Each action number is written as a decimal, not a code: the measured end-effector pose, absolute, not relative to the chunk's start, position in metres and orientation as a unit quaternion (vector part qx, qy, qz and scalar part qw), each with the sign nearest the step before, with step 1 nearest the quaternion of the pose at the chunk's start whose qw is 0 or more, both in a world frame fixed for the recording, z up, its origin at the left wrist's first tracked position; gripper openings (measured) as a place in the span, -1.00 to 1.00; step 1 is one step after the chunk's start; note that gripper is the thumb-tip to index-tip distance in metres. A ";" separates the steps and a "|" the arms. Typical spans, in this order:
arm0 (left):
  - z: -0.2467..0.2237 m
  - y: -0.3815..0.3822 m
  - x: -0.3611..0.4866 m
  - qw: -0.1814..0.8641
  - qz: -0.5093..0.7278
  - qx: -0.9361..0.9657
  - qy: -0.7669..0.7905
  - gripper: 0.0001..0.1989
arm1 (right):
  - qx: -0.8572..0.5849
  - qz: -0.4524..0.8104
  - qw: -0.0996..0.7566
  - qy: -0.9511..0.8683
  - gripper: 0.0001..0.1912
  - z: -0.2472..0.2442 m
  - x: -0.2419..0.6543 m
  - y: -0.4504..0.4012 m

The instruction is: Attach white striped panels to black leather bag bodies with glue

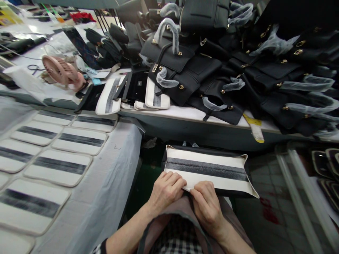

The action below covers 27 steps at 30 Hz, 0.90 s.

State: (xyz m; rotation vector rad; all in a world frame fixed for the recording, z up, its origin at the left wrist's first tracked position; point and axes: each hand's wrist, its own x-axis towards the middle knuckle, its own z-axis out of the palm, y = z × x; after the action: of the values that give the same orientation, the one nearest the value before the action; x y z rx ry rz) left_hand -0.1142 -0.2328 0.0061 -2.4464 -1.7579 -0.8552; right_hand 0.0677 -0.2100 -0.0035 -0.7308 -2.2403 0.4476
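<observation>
A black handbag lies in front of me with its base turned up. Covering that base is a white panel with a dark grey stripe along its length and raised corners. My left hand pinches the panel's near edge left of its middle. Close beside it, my right hand grips the same edge with thumb and fingers pressed together. Both hands are closed on the edge, and the fingertips hide part of it. The underside of the bag is out of sight.
On the left table, several white panels with dark stripes lie in rows. Across the back bench, black handbags with plastic-wrapped handles are piled. A pink fan stands at the back left. To the right is a metal-framed rack.
</observation>
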 end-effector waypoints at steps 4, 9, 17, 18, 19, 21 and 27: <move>0.004 -0.233 -0.114 0.004 -0.271 -0.783 -0.559 -0.87 | -0.278 0.174 0.355 -0.875 -0.66 -0.002 0.071 -0.209; 0.007 -0.234 -0.115 -0.006 -0.296 -0.775 -0.558 -0.86 | -0.284 0.189 0.368 -0.865 -0.54 -0.001 0.077 -0.209; 0.012 -0.230 -0.121 -0.045 -0.288 -0.789 -0.541 -0.76 | -0.368 0.192 0.320 -0.851 -0.80 0.007 0.078 -0.204; 0.012 -0.230 -0.121 -0.047 -0.287 -0.789 -0.541 -0.76 | -0.362 0.187 0.313 -0.858 -0.79 0.007 0.079 -0.203; 0.012 -0.229 -0.121 -0.048 -0.286 -0.791 -0.539 -0.76 | -0.352 0.185 0.310 -0.864 -0.77 0.006 0.080 -0.203; 0.014 -0.229 -0.120 -0.048 -0.285 -0.795 -0.533 -0.78 | -0.336 0.195 0.312 -0.867 -0.73 0.006 0.082 -0.203; 0.014 -0.226 -0.122 -0.082 -0.263 -0.801 -0.531 -0.80 | -0.349 0.308 0.281 -0.839 -0.81 0.015 0.078 -0.193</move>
State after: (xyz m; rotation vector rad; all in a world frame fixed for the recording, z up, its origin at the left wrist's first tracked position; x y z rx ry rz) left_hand -0.1224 -0.2263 0.0138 -2.6578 -1.7619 -0.8723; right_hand 0.0777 -0.1929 0.0149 -0.9365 -2.2492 0.8264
